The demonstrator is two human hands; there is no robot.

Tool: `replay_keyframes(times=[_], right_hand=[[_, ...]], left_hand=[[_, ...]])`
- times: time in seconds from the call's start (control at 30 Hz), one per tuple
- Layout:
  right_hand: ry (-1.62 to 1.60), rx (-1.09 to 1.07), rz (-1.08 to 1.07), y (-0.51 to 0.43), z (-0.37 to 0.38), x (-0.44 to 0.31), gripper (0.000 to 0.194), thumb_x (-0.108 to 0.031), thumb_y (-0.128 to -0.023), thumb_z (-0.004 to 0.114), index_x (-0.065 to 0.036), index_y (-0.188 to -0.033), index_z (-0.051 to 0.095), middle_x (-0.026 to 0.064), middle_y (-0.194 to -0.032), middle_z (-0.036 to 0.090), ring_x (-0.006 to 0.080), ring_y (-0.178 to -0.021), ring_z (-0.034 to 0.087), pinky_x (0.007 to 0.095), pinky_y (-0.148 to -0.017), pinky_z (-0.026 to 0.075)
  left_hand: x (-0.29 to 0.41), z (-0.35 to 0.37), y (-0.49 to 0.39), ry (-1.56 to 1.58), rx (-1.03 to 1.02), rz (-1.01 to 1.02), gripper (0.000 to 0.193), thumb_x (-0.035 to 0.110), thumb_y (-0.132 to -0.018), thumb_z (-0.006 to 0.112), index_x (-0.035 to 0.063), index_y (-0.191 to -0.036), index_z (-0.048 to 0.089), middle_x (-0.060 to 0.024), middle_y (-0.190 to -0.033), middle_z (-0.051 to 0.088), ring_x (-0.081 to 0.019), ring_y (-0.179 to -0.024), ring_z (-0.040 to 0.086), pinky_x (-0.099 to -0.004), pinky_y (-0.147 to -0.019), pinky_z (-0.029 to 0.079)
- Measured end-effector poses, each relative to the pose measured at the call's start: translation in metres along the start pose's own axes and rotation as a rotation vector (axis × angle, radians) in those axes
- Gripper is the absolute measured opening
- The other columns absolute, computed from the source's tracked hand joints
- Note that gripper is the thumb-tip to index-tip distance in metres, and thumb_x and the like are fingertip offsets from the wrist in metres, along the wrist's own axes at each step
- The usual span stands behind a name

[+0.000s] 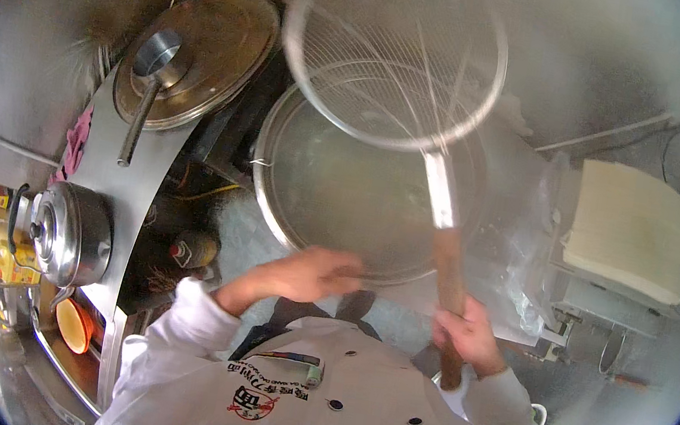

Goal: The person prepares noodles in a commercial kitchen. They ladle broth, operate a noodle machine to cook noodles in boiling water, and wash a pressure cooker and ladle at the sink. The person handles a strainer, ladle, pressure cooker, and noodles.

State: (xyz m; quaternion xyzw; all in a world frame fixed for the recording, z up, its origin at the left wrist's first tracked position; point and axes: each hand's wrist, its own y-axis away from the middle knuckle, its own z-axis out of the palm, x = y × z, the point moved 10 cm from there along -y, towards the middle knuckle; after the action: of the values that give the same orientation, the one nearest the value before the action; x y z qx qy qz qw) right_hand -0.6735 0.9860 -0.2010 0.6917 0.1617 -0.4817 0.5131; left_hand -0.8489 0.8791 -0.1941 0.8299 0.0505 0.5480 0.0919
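My right hand (466, 331) grips the wooden handle of a large round wire-mesh strainer (394, 57). The strainer is raised over the far side of a big steel pot (270, 219), and the mesh looks empty. Cloudy liquid (343, 187) fills the pot, with steam or haze over it. Blurred by motion, my left hand (321, 275) is at the near rim of the pot with its palm down; whether it touches the rim I cannot tell, and no object shows in it.
On the steel counter at left lie a large round lid (234, 34) with a long-handled ladle (144, 113) on it, and a steel kettle (79, 234). An orange bowl (74, 325) sits lower left. At right a block of pale dough or stacked sheets (631, 227) rests on a metal device (607, 302).
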Motion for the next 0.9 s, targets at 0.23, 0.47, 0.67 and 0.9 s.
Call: replay_keyframes(times=[0.23, 0.47, 0.67, 0.9], right_hand=[[0.687, 0.303, 0.213, -0.049, -0.072, 0.049, 0.027, -0.002, -0.077, 0.051, 0.001, -0.103, 0.048, 0.0160, -0.073, 0.059, 0.0259, -0.060, 0.060, 0.0378, -0.051, 0.047], [1.137, 0.193, 0.177, -0.111, -0.058, 0.042, 0.040, -0.001, -0.074, 0.047, 0.004, -0.114, 0.047, 0.0240, -0.086, 0.061, 0.0362, -0.071, 0.063, 0.0451, -0.060, 0.050], [0.934, -0.031, 0.462, -0.118, 0.000, 0.082, 0.021, -0.007, -0.072, 0.054, 0.005, -0.088, 0.061, 0.0216, -0.083, 0.064, 0.0339, -0.069, 0.064, 0.0423, -0.059, 0.050], [0.541, -0.164, 0.327, -0.145, 0.055, 0.113, 0.012, -0.010, -0.076, 0.058, -0.001, -0.084, 0.058, 0.0119, -0.068, 0.057, 0.0211, -0.059, 0.057, 0.0333, -0.050, 0.045]], left_hand=[[-0.141, -0.056, 0.122, 0.487, 0.412, -0.378, 0.018, 0.012, -0.086, 0.058, -0.0037, -0.093, 0.057, -0.0085, -0.075, 0.061, -0.0134, -0.070, 0.058, -0.0280, -0.064, 0.048], [-0.206, -0.103, 0.172, 0.353, 0.739, -0.475, 0.013, 0.007, -0.081, 0.060, -0.0008, -0.092, 0.060, -0.0098, -0.073, 0.061, -0.0149, -0.064, 0.058, -0.0277, -0.061, 0.047], [-0.217, -0.180, 0.077, -0.248, 0.966, -0.145, 0.032, 0.004, -0.078, 0.056, 0.0058, -0.110, 0.055, -0.0204, -0.097, 0.061, -0.0382, -0.091, 0.058, -0.0423, -0.079, 0.047], [-0.240, -0.188, 0.041, -0.281, 0.826, -0.294, 0.018, 0.006, -0.075, 0.060, 0.0032, -0.093, 0.060, -0.0196, -0.088, 0.062, -0.0372, -0.084, 0.060, -0.0426, -0.073, 0.048]])
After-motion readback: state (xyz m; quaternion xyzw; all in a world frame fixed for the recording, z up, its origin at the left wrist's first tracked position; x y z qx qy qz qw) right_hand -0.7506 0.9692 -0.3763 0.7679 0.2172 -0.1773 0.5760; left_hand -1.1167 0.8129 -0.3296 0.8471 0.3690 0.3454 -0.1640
